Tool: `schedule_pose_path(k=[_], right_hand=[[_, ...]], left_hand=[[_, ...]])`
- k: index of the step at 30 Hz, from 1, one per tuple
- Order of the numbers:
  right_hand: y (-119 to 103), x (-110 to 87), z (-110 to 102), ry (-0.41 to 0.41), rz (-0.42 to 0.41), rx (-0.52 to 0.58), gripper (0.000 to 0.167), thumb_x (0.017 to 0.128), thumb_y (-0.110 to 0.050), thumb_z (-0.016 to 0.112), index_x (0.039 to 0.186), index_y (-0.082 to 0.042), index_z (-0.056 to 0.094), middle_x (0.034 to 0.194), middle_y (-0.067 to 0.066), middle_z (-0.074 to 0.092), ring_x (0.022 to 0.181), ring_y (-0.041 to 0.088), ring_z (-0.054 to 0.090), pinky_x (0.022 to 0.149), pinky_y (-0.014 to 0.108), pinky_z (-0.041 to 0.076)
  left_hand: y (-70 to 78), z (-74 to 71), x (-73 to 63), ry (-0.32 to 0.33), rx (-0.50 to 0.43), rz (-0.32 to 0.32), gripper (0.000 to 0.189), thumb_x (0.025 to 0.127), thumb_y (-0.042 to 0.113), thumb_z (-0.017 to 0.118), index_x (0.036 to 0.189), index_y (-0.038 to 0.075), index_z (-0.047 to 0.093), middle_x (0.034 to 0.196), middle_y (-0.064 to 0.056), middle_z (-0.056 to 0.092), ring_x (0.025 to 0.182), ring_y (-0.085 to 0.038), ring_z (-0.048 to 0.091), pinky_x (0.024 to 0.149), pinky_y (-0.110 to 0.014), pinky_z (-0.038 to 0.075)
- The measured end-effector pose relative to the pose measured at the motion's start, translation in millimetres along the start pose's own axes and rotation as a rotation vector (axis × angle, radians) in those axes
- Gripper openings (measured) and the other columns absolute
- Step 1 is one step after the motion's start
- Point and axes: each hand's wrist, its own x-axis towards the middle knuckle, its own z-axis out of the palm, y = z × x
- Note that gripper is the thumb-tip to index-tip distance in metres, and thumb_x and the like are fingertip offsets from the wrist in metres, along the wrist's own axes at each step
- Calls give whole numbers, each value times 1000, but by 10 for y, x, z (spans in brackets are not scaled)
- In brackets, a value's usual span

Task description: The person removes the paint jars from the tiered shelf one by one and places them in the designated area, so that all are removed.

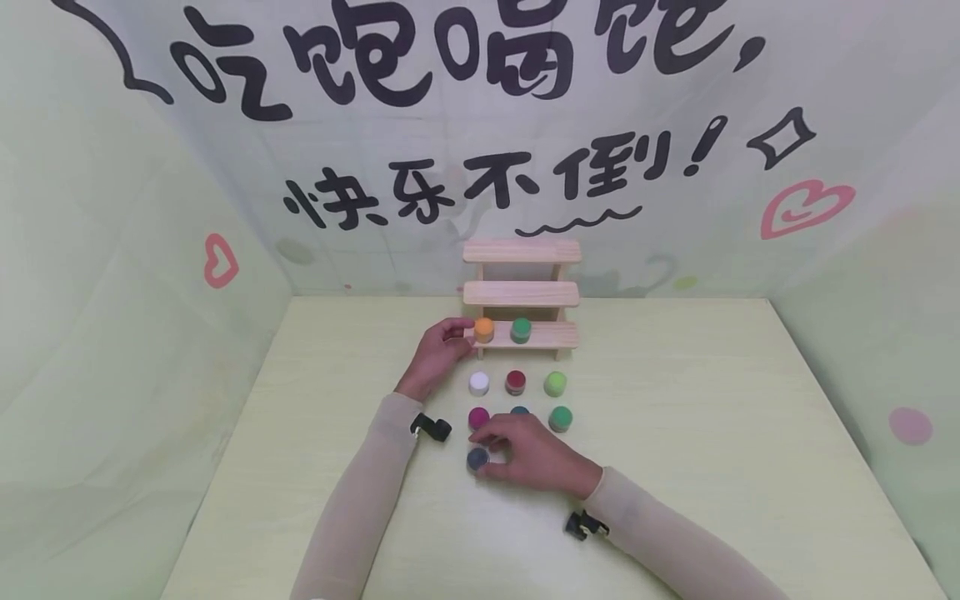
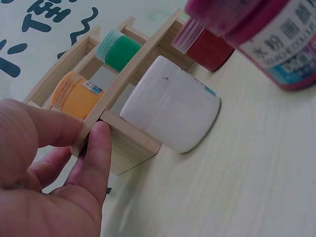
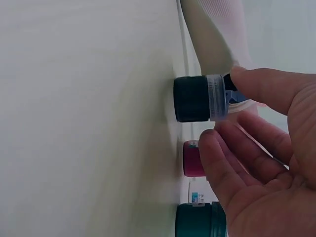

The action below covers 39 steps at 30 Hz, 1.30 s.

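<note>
My left hand (image 1: 438,354) pinches the left end of the lowest board of a three-step wooden stand (image 1: 521,293), thumb and fingers at the board's edge in the left wrist view. On that board sit an orange paint jar (image 1: 483,330), close to these fingers, and a green paint jar (image 1: 521,331). Lower on the table, my right hand (image 1: 538,454) is around a dark blue paint jar (image 1: 477,459) standing upright. In the right wrist view the thumb is at the clear lid of this dark jar (image 3: 191,98), while the other fingers are spread apart from it.
Between stand and right hand are white (image 1: 478,383), dark red (image 1: 515,382) and light green jars (image 1: 555,383). Nearer are magenta (image 1: 478,417), partly covered teal (image 1: 520,410) and green jars (image 1: 560,418). A lettered cloth wall (image 1: 420,258) rises behind the table (image 1: 675,400).
</note>
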Motion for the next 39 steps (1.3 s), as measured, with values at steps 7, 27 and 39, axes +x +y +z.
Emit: schedule_pose_path(k=[7,27,39], right_hand=[[-3,7,-97,-2,23,65,39,89,-27,86,124,-11,75,120,1,77,105,16,74,95,32,61],[126,115,-426,108,15,206,33,91,-13,83,121,-1,73,115,18,75,104,34,76,90,41,65],[216,250,-661,186,54,164,33,93,-14,81,122,-1,73,114,19,76,98,29,74,90,48,65]], left_hand=[[-2,-4,-9,1,9,2,36,95,13,72,131,16,69,124,-10,66,112,-21,67,96,-29,59],[-25,-8,17,-1,9,-5,33,96,14,72,129,17,69,123,-10,68,110,-20,68,97,-30,59],[-30,-13,22,2,21,-3,35,96,15,72,130,18,69,125,-9,67,113,-20,66,97,-29,57]])
